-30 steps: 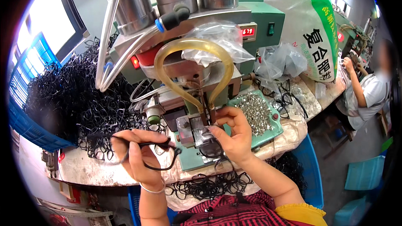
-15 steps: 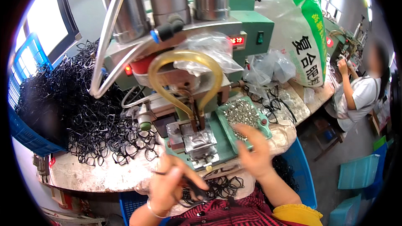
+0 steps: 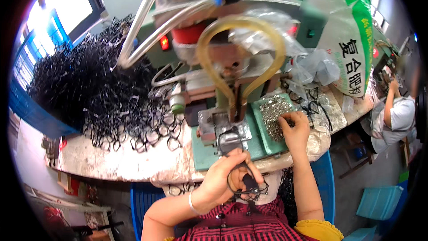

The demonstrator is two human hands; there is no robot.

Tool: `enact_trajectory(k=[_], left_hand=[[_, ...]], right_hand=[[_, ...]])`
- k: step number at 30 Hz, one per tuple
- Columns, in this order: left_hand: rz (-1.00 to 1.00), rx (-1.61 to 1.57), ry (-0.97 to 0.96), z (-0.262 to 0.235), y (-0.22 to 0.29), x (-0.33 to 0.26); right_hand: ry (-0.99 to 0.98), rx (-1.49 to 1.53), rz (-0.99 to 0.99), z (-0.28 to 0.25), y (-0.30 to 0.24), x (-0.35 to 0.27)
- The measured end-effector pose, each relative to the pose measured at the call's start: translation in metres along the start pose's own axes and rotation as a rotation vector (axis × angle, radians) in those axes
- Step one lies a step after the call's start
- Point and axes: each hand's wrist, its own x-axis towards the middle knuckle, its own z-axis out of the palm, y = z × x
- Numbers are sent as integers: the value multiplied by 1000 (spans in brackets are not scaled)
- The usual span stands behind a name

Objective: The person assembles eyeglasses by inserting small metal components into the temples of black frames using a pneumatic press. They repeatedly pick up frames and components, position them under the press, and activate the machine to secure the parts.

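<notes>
In my left hand [image 3: 225, 176] are black eyeglass frames [image 3: 249, 183], hanging about the fingers and palm. A rim of one frame [image 3: 220, 140] reaches up against the metal fixture [image 3: 240, 130] of the bench machine. My right hand [image 3: 296, 130] is at the green tray [image 3: 266, 139], its thumb and fingertips curled together among small shiny metal parts [image 3: 273, 111]. Whatever lies between those fingertips is too small to make out. A looped yellowish tube [image 3: 280, 49] comes down to the machine's dark tips [image 3: 237, 110] right above the fixture.
A large tangle of black frames [image 3: 89, 80] fills the bench's left side, beside a blue crate [image 3: 49, 122]. Blue bins [image 3: 145, 209] stand under the bench edge. A big white-green sack [image 3: 352, 40] stands behind at right. Another person [image 3: 394, 114] sits working at far right.
My left hand has moved up and right, bringing a frame to the fixture. My right hand has moved from the tray's near edge onto the metal parts, its fingers closing. The whole view has shifted.
</notes>
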Motion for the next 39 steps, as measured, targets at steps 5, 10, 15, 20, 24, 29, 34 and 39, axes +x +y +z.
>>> enact_trajectory(k=[5,10,15,20,24,29,34,39], left_hand=[[-31,44,-69,-5,1,5],[47,172,78,-48,-16,-15],[922,1141,783,-144,56,-26],[970,2234,1028,-239,51,53],[1109,2050,968,-255,85,55],[1147,1273,865,-238,161,-13],[1104,1006,957,-256,140,-36],[1052,855,913,-265,132,-32]], right_hand=[[71,-88,-176,5,13,-8],[81,184,-17,6,20,-9],[104,231,-59,8,10,-13],[121,364,45,13,-10,-19],[80,370,-11,17,-11,-21],[50,187,-83,-1,15,-22],[279,97,-94,-28,34,-53],[87,238,-15,-45,6,-53]])
